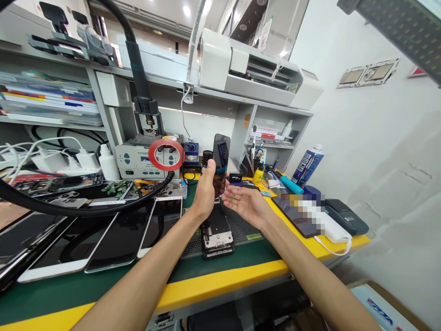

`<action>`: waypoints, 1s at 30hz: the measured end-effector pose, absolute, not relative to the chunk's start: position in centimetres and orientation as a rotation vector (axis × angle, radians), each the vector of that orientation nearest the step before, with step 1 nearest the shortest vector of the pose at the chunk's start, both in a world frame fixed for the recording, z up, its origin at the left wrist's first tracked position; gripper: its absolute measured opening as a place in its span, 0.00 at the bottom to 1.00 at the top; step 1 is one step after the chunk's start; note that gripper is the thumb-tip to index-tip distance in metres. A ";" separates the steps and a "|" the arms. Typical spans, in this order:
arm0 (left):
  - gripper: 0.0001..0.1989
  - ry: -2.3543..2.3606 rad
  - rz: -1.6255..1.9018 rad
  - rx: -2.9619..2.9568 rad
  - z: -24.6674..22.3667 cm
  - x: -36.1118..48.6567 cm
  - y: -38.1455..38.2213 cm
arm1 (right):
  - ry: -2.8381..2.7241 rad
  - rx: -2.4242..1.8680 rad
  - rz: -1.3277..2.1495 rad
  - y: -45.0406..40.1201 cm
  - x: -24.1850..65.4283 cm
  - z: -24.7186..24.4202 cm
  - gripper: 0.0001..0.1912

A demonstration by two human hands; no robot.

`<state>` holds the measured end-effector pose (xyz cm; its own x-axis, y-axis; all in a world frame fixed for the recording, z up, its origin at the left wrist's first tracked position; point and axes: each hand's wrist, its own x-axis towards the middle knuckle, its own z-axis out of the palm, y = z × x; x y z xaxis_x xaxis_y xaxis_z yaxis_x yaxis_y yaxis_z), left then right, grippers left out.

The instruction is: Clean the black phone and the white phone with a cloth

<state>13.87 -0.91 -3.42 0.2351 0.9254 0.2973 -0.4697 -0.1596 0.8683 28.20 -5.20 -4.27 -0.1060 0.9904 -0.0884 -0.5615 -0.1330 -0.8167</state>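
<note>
My left hand (206, 189) grips a dark, glossy phone screen (221, 154), thumb along its near side, and holds it upright above the bench. Close to the screen's lower edge is my right hand (250, 204), palm turned up and fingers stretched out; whether the fingertips touch the screen I cannot tell. Below both hands lies a stack of phone display panels (217, 234), the top one showing its black and silver back. The stack rests on a dark perforated mat (243, 225).
Several large tablets (117, 241) lie to the left, crossed by a thick black hose (82, 212). Behind stands a soldering station (129, 161) with a red tape roll (166, 155) before it. On the right are a spray can (308, 165), a dark tablet (292, 216) and a white power bank (330, 225).
</note>
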 end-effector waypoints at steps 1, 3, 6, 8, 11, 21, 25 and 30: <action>0.34 0.523 1.330 1.153 -3.4 13.9 -0.9 | -0.740 -0.795 1.572 -5.2 28.2 -4.2 0.10; 0.34 0.527 1.331 1.160 -3.5 13.9 -0.9 | -0.730 -0.802 1.566 -5.2 28.2 -4.2 0.10; 0.35 0.564 1.343 1.188 -3.6 13.8 -0.9 | -0.706 -0.818 1.567 -5.2 28.2 -4.0 0.12; 0.36 0.583 1.348 1.194 -3.6 13.8 -1.0 | -0.687 -0.826 1.576 -5.2 28.2 -4.0 0.12; 0.34 0.560 1.361 1.187 -3.5 13.9 -1.1 | -0.667 -0.812 1.588 -5.1 28.3 -4.1 0.12; 0.36 0.480 1.276 1.149 -3.4 14.4 -1.3 | -0.715 -0.792 1.561 -5.1 27.9 -4.4 0.09; 0.36 0.504 1.285 1.140 -3.4 14.4 -1.3 | -0.742 -0.808 1.507 -4.9 27.8 -4.6 0.07; 0.33 0.458 1.310 1.164 -3.2 14.4 -1.5 | -0.741 -0.824 1.474 -4.9 27.6 -4.5 0.07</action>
<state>14.36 -1.48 -3.22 0.2735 0.9036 0.3296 -0.5015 -0.1585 0.8505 27.55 -4.90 -4.50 -0.0166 0.9976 -0.0670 -0.5413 -0.0654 -0.8383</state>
